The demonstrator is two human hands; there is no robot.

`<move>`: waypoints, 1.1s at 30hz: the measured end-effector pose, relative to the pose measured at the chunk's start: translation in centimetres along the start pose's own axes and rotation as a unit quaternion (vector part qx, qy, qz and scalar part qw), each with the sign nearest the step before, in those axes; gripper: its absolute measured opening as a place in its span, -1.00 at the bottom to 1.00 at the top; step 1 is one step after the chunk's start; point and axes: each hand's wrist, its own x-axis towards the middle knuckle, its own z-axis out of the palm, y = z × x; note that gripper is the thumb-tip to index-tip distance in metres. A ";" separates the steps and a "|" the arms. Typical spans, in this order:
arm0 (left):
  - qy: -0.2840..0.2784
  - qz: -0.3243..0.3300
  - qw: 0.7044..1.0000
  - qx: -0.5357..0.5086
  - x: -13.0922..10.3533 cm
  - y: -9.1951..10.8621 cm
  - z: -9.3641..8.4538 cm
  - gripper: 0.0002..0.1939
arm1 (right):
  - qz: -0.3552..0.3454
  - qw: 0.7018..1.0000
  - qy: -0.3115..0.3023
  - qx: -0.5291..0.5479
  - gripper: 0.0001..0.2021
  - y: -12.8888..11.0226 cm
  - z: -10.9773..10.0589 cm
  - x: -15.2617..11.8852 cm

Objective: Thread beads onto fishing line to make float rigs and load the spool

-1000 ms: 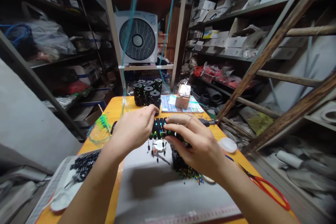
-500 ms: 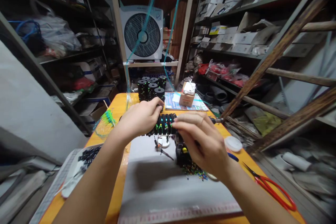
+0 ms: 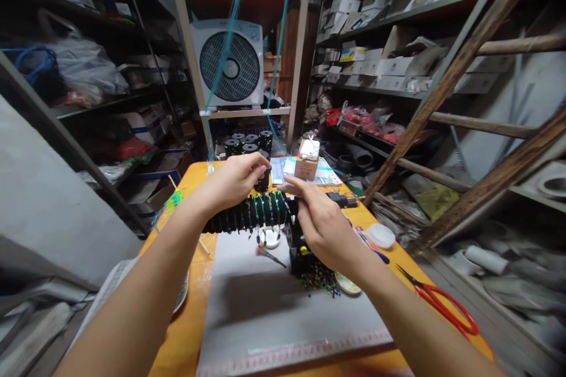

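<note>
A black roll (image 3: 239, 215), wound with several dark cords carrying small green, blue and red beads, lies crosswise on a black stand (image 3: 297, 250). My left hand (image 3: 236, 179) is above the roll, thumb and fingertips pinched together; whatever may be between them is too small to make out. At the roll's right end is my right hand (image 3: 327, 221), fingers stretched out to the left and partly covering that end. Loose coloured beads (image 3: 321, 280) are heaped beside the stand's base. A thin tool with a dark shaft (image 3: 272, 256) hangs or lies below the cords.
Red-handled scissors (image 3: 446, 306) lie at the table's right edge, near a white round lid (image 3: 381, 235). More black rolls (image 3: 250, 144) stand at the back, beside a small carton (image 3: 306, 168). A box fan (image 3: 230, 65) and a wooden ladder (image 3: 442, 88) are beyond.
My left hand has lifted off the roll, and my right hand has shifted from the beaded cords to the roll's right end. More of the roll shows. The view has shifted slightly.
</note>
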 end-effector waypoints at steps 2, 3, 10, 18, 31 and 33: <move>0.013 0.044 0.999 0.002 -1.3 1.2 -0.4 -0.71 | 0.003 1.000 -0.004 0.005 -0.50 0.1 -0.1 0.0; 0.013 0.062 0.998 0.004 -2.0 1.8 -0.4 -0.71 | 0.004 1.000 -0.006 0.008 -0.49 0.2 -0.2 0.0; 0.025 0.074 0.992 0.099 -5.1 3.6 2.0 -0.64 | 0.013 0.999 0.033 -0.020 -0.55 -0.5 -2.7 -2.1; -0.002 0.046 0.994 0.097 -3.2 2.9 1.2 -0.69 | 0.078 0.987 -0.126 -0.059 -0.88 -0.5 -2.2 -11.3; -0.118 0.009 0.991 -0.066 -0.4 1.4 0.1 -0.69 | 0.136 0.988 -0.029 -0.067 -0.87 0.1 3.4 -14.8; -0.118 0.011 0.990 -0.075 -0.5 1.4 0.1 -0.69 | 0.129 0.990 -0.023 -0.047 -0.85 -0.1 3.2 -14.5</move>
